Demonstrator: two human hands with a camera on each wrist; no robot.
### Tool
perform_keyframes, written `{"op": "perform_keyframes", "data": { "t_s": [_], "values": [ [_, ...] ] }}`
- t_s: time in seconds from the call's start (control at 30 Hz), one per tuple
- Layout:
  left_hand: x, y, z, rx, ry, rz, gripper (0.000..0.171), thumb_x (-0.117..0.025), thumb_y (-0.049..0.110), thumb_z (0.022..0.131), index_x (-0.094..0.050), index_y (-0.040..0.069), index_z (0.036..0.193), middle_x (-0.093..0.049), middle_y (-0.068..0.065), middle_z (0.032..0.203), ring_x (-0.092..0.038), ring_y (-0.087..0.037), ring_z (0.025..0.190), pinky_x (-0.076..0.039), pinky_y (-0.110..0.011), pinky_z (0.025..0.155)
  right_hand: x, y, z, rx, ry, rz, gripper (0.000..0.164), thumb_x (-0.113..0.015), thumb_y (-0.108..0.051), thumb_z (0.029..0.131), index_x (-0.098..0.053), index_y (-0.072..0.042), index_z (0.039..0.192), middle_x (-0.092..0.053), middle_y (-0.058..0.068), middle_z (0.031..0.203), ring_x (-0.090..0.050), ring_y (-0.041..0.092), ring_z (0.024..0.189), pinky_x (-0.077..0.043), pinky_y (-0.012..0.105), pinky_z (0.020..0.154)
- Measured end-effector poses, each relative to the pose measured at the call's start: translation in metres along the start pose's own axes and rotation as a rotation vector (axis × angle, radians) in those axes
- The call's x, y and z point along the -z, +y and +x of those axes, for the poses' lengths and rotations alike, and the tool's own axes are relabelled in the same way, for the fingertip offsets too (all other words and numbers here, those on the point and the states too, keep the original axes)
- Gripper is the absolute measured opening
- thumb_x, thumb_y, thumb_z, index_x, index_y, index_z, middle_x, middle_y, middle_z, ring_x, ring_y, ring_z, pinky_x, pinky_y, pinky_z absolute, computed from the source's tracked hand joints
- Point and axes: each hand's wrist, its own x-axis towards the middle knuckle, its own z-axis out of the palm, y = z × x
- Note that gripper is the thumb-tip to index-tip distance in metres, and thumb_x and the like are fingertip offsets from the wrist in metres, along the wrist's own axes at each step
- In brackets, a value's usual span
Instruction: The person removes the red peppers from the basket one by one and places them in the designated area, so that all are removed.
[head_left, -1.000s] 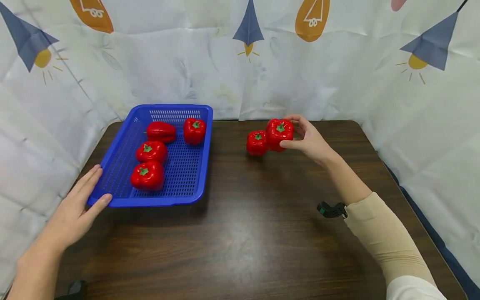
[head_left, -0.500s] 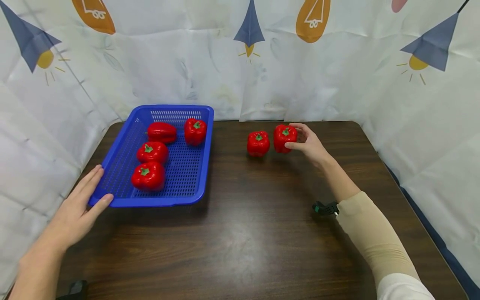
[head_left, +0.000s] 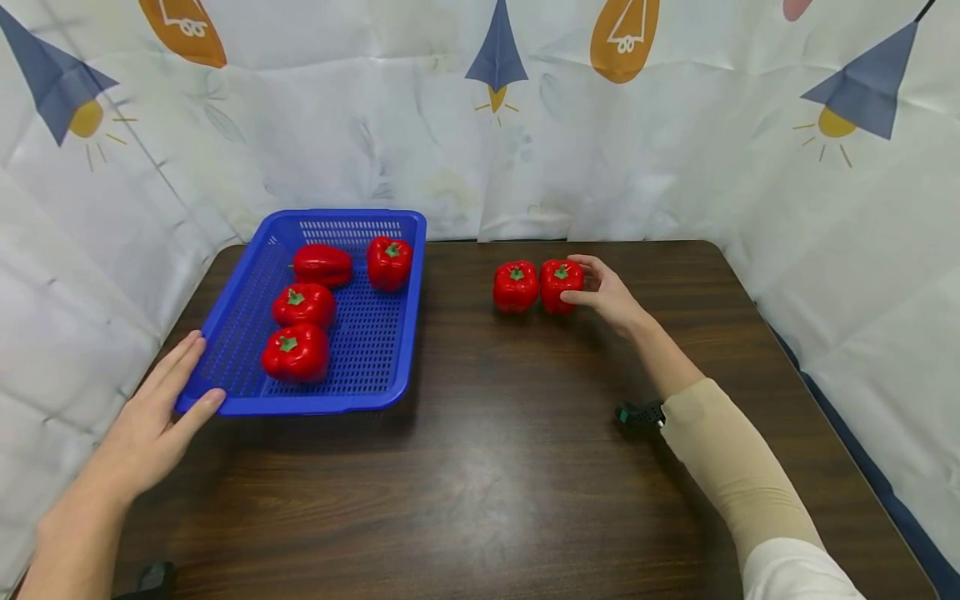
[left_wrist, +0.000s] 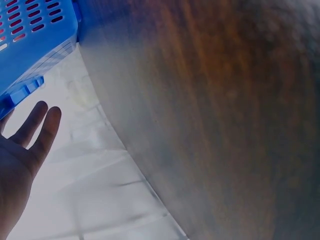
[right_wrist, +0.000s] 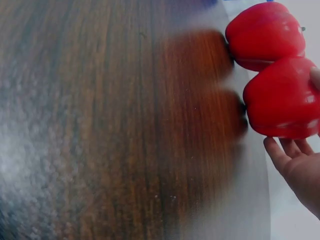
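In the head view my right hand (head_left: pixel 609 296) holds a red bell pepper (head_left: pixel 557 287) between thumb and fingers, upright at the table's surface. Just left of it stands another red bell pepper (head_left: pixel 515 288), close beside it; in the right wrist view the held pepper (right_wrist: pixel 282 100) overlaps the other pepper (right_wrist: pixel 265 37). My left hand (head_left: pixel 153 425) rests with straight, spread fingers on the near left corner of a blue basket (head_left: pixel 367 406). Several red bell peppers lie inside that basket, one of them on its side (head_left: pixel 322 265). The left wrist view shows the hand (left_wrist: pixel 17 160) beneath the basket's rim.
The dark wooden table (head_left: pixel 480 483) stretches in front and to the right of the basket. A white printed curtain (head_left: pixel 315 125) hangs close behind and along both sides. A black strap with a device (head_left: pixel 639 414) sits on my right forearm.
My right hand has lowered the pepper to the table, moving it first right, then slightly back left beside the other pepper. The left hand and basket stay put.
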Motion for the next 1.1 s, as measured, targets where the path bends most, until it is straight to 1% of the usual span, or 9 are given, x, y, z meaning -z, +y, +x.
{"op": "perform_keyframes", "data": {
  "t_s": [0.23,0.4,0.47,0.63,0.7,0.8,0.9,0.97,1.1],
  "values": [
    [0.0,0.0,-0.001,0.006,-0.003,0.004,0.066,-0.06,0.011,0.101,-0.032,0.006,0.161,-0.024,-0.013,0.168,-0.012,0.001,0.15,-0.006,-0.016,0.114,0.001,0.005,0.002,-0.004,-0.014,0.037,0.074,-0.07,-0.005,0.095,-0.032,-0.008,0.159,-0.038,0.015,0.158,-0.042,0.031,0.135,-0.043,0.043,0.107],
    [0.001,0.001,0.0,0.003,-0.005,0.006,0.067,-0.061,0.012,0.101,-0.032,0.006,0.161,-0.025,-0.017,0.167,-0.013,0.001,0.149,-0.006,-0.016,0.113,0.002,0.007,0.002,0.01,-0.034,0.039,0.075,-0.07,-0.006,0.097,-0.03,-0.007,0.16,-0.038,0.014,0.158,-0.04,0.031,0.139,-0.039,0.047,0.111],
    [0.001,0.001,0.0,0.006,-0.007,0.008,0.067,-0.061,0.012,0.101,-0.032,0.007,0.161,-0.026,-0.018,0.166,-0.012,0.001,0.149,-0.006,-0.016,0.114,0.004,0.005,0.002,0.014,-0.05,0.028,0.077,-0.07,-0.008,0.097,-0.028,-0.009,0.161,-0.035,0.014,0.16,-0.038,0.032,0.141,-0.039,0.048,0.112],
    [0.001,0.001,0.0,0.016,-0.014,0.005,0.067,-0.06,0.012,0.102,-0.032,0.007,0.162,-0.024,-0.013,0.168,-0.012,0.001,0.149,-0.006,-0.016,0.114,0.011,0.002,0.001,0.028,-0.071,0.019,0.075,-0.07,-0.009,0.097,-0.03,-0.013,0.16,-0.031,0.014,0.164,-0.032,0.03,0.146,-0.034,0.051,0.115],
    [0.001,0.001,-0.001,0.022,-0.018,0.003,0.066,-0.059,0.012,0.102,-0.031,0.007,0.162,-0.023,-0.011,0.168,-0.012,0.001,0.149,-0.006,-0.016,0.114,0.015,0.0,0.001,0.038,-0.066,0.012,0.073,-0.07,-0.008,0.097,-0.032,-0.012,0.159,-0.032,0.014,0.163,-0.032,0.028,0.147,-0.031,0.052,0.116],
    [0.001,0.001,-0.001,0.024,-0.021,0.002,0.066,-0.059,0.012,0.102,-0.03,0.007,0.162,-0.023,-0.011,0.168,-0.011,0.001,0.15,-0.005,-0.016,0.114,0.02,-0.009,0.001,0.049,-0.052,-0.015,0.071,-0.071,-0.011,0.097,-0.033,-0.012,0.158,-0.035,0.011,0.161,-0.033,0.027,0.147,-0.03,0.052,0.116],
    [0.001,0.001,0.0,0.008,-0.011,0.001,0.066,-0.06,0.012,0.102,-0.031,0.005,0.161,-0.023,-0.012,0.168,-0.012,0.001,0.15,-0.006,-0.016,0.114,0.022,-0.02,0.0,0.062,-0.026,-0.035,0.07,-0.071,-0.016,0.098,-0.035,-0.012,0.158,-0.038,0.01,0.16,-0.034,0.026,0.147,-0.031,0.052,0.116],
    [0.001,0.0,0.0,0.002,-0.007,0.003,0.066,-0.06,0.012,0.102,-0.032,0.003,0.161,-0.024,-0.012,0.168,-0.012,0.0,0.15,-0.006,-0.016,0.114,0.023,-0.03,0.001,0.069,-0.001,-0.053,0.07,-0.071,-0.019,0.099,-0.035,-0.012,0.158,-0.039,0.008,0.159,-0.035,0.025,0.147,-0.031,0.052,0.116],
    [0.001,-0.001,0.0,0.004,-0.012,0.009,0.066,-0.06,0.012,0.102,-0.032,0.003,0.16,-0.023,-0.01,0.168,-0.012,0.001,0.15,-0.006,-0.016,0.114,0.019,-0.048,0.004,0.119,0.046,-0.09,0.069,-0.072,-0.024,0.098,-0.038,-0.013,0.157,-0.04,0.006,0.159,-0.035,0.021,0.147,-0.031,0.049,0.116]
  ]
}}
